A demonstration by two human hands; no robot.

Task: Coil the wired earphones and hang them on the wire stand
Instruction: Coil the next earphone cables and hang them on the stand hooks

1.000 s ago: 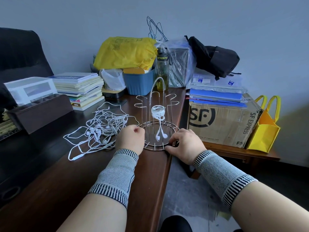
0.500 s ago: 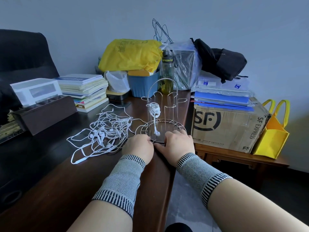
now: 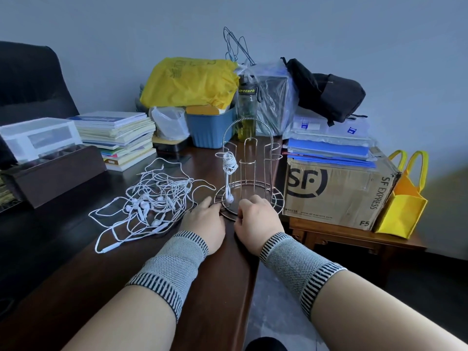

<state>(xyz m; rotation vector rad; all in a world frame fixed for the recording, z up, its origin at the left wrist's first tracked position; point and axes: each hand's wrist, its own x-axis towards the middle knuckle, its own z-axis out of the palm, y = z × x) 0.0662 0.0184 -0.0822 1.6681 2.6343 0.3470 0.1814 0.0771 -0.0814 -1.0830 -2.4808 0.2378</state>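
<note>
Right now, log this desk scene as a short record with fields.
stand: wire stand upright near the desk's right edge
hung: one coiled earphone set on a left hook, earbuds dangling
waiting: tangled pile of white earphones on the desk, left of the stand
left hand: left hand at the stand's base ring, fingers touching the rim; grip unclear
right hand: right hand on the front of the base ring, fingers curled at the wire
beside desk: cardboard box on a low side table
</note>
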